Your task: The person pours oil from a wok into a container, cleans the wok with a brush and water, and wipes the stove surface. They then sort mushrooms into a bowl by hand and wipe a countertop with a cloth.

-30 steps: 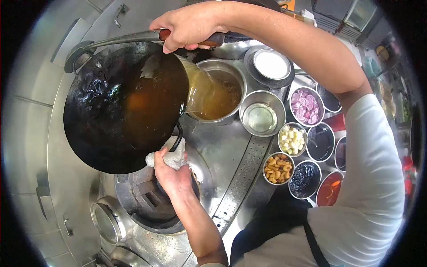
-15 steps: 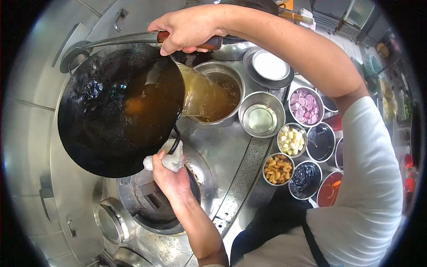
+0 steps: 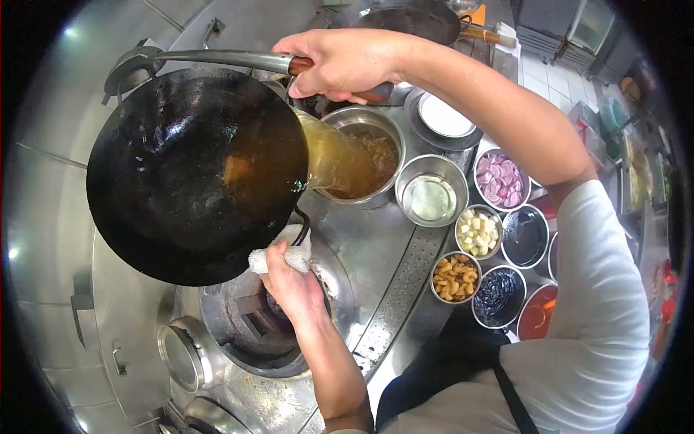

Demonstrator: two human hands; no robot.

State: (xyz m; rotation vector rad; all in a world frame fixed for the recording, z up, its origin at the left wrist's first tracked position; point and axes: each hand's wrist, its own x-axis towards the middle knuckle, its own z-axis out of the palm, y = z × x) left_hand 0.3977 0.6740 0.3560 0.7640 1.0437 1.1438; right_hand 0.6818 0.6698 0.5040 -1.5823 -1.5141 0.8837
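My left hand (image 3: 293, 289), at the lower middle, is closed around a folded white cloth (image 3: 295, 249) on the near loop handle (image 3: 302, 226) of a large black wok (image 3: 159, 202). My right hand (image 3: 343, 65) grips the wooden handle of a metal ladle (image 3: 224, 58), whose head lies by the wok's far rim. The wok tilts to the right, and brownish liquid (image 3: 329, 155) pours over its lip into a round metal pot (image 3: 398, 134). Some liquid and an orange-brown patch show inside the wok. The wok hides part of the pot's left side.
A burner (image 3: 253, 333) lies below the wok. To the right stand a metal bowl of clear liquid (image 3: 431, 195), sliced purple onions (image 3: 500, 177), pale cubes (image 3: 478, 231), brown chunks (image 3: 455, 278) and red sauce (image 3: 535, 318). Another wok (image 3: 412, 25) sits at the top.
The liquid left in the wok has shrunk and more of its black inside shows. The ladle and both hands have shifted slightly right in view. Pouring continues.
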